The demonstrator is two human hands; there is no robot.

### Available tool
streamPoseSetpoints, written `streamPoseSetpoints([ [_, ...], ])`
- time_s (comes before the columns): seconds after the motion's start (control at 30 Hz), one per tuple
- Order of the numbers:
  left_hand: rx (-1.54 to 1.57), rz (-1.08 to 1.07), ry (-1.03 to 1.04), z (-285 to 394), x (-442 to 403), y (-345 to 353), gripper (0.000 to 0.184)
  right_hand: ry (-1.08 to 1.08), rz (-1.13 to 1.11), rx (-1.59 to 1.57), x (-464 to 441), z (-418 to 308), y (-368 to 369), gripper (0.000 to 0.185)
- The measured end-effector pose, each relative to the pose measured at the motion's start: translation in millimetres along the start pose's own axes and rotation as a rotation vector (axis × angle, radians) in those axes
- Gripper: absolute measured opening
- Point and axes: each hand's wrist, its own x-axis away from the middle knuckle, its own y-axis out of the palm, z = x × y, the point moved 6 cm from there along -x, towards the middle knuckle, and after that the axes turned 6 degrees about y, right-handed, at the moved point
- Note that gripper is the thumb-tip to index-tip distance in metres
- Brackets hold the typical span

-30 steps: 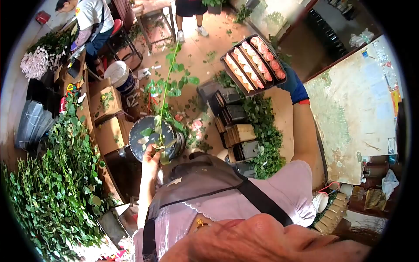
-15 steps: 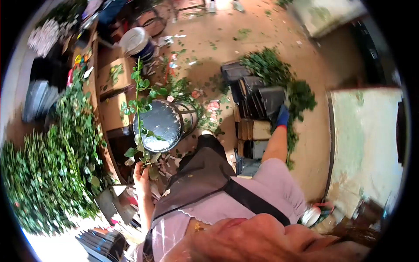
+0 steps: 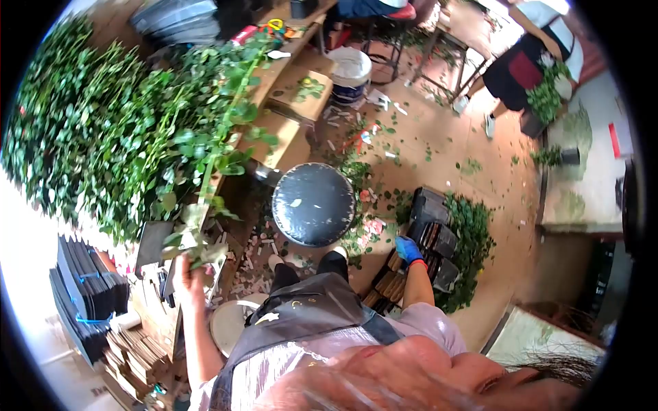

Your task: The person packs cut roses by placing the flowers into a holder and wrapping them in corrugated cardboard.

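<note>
My left hand (image 3: 186, 279), bare and blurred, is closed around the lower end of a long leafy stem (image 3: 210, 161), likely a rose. The stem slants up over a thick heap of similar leafy stems (image 3: 130, 144) on the bench at left. My right hand (image 3: 410, 250) wears a blue glove and is at the left side of a stack of dark boxes (image 3: 433, 229) and brown cardboard pieces (image 3: 391, 277). Its fingers look stretched out, with nothing visible in them; whether they touch the stack I cannot tell. Green foliage (image 3: 473, 253) lies along the stack's right side.
A round black stool (image 3: 313, 204) stands before my feet. Petals, leaves and paper bits litter the floor. A white bucket (image 3: 349, 72) is beside the wooden bench (image 3: 277, 140). Dark folded sheets (image 3: 86, 281) stand at lower left. Another person (image 3: 524, 72) is at upper right, beside potted greenery.
The view has swung left. My left hand has carried the stem from above the stool to over the bench heap. My gloved hand has moved from the stack's right side to its left.
</note>
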Motion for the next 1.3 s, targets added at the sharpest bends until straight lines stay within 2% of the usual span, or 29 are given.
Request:
streamPoseSetpoints([
  [0.03, -0.072, 0.055, 0.031, -16, -8, -49, 0.041, -0.064, 0.164, 0.169, 7, -21, 6, 0.038],
  [0.1, -0.223, 0.172, 0.044, -55, -22, -139, 0.049, -0.078, 0.274, 0.381, 25, -66, 26, 0.04],
  [0.13, -0.267, 0.209, 0.062, -66, -36, -179, 0.048, -0.269, 0.274, 0.517, 19, -84, 38, 0.04],
  [0.2, -0.337, 0.218, 0.161, -74, -80, -247, 0.047, -0.544, 0.204, 0.595, 28, -110, 69, 0.039],
  [0.23, -0.364, 0.202, 0.241, -71, -106, -275, 0.047, -0.546, 0.319, 0.534, 21, -114, 81, 0.038],
  [0.27, -0.38, 0.178, 0.331, -66, -133, -299, 0.047, -0.531, 0.301, 0.54, 39, -128, 103, 0.038],
  [0.3, -0.408, 0.151, 0.422, -59, -158, -317, 0.046, -0.533, 0.384, 0.569, 48, -132, 121, 0.038],
  [0.33, -0.456, 0.129, 0.496, -56, -181, -330, 0.046, -0.695, 0.316, 0.556, 62, -142, 146, 0.039],
  [0.37, -0.636, 0.185, 0.54, -67, -206, -346, 0.052, -0.663, 0.317, 0.573, 75, -145, 168, 0.04],
  [0.43, -1.241, 0.353, 0.485, -99, -246, -356, 0.067, -0.467, 0.59, 0.519, 114, -141, 207, 0.044],
  [0.47, -1.331, 0.373, 0.47, -105, -257, -346, 0.074, -0.542, 0.621, 0.468, 133, -142, 226, 0.048],
  [0.53, -1.121, 0.295, 0.575, -83, -242, -302, 0.077, -0.635, 0.686, 0.423, 165, -141, 256, 0.058],
  [0.57, -1.016, 0.251, 0.621, -72, -234, -280, 0.079, -0.626, 0.803, 0.44, 166, -134, 264, 0.06],
  [0.67, -0.898, 0.162, 0.697, -41, -193, -230, 0.071, -0.743, 0.859, 0.392, 183, -137, 284, 0.06],
  [0.73, -0.789, -0.006, 0.586, -19, -159, -205, 0.059, -0.808, 0.839, 0.307, 186, -152, 295, 0.058],
  [0.8, -0.714, -0.118, 0.531, -14, -132, -180, 0.058, -0.968, 0.857, 0.365, 200, -190, 312, 0.057],
  [0.83, -0.647, -0.123, 0.527, -28, -119, -162, 0.06, -1.053, 0.86, 0.392, 208, -215, 322, 0.057],
  [0.9, -0.744, -0.097, 0.484, -37, -94, -130, 0.067, -1.044, 0.782, 0.378, 200, -271, 342, 0.057],
  [0.97, -0.614, -0.119, 0.327, -76, -73, -103, 0.07, -1.016, 0.637, 0.307, 165, -321, 367, 0.059],
  [1.0, -0.495, -0.176, 0.181, -99, -61, -92, 0.07, -1.075, 0.645, 0.356, 151, -344, 383, 0.061],
  [1.03, -0.499, -0.137, 0.159, -101, -57, -82, 0.068, -1.121, 0.648, 0.405, 134, -365, 396, 0.063],
  [1.07, -0.576, -0.169, 0.004, -114, -42, -75, 0.065, -1.069, 0.641, 0.479, 107, -384, 405, 0.074],
  [1.1, -0.65, -0.205, -0.153, -116, -36, -72, 0.062, -0.917, 0.618, 0.523, 81, -396, 411, 0.085],
  [1.13, -0.696, -0.239, -0.143, -109, -42, -71, 0.059, -0.885, 0.618, 0.537, 44, -405, 413, 0.094],
  [1.17, -0.728, -0.27, -0.119, -103, -50, -68, 0.057, -0.72, 0.571, 0.53, 20, -410, 415, 0.101],
  [1.2, -0.751, -0.267, -0.107, -100, -53, -66, 0.052, -0.628, 0.655, 0.519, 4, -411, 416, 0.109],
  [1.23, -0.77, -0.237, -0.061, -98, -54, -65, 0.049, -0.56, 0.625, 0.427, -15, -409, 418, 0.123],
  [1.27, -0.783, -0.259, -0.032, -100, -54, -64, 0.048, -0.376, 0.545, 0.404, -37, -399, 420, 0.117],
  [1.3, -0.793, -0.28, -0.003, -100, -53, -64, 0.047, -0.424, 0.711, 0.379, -96, -379, 412, 0.108],
])
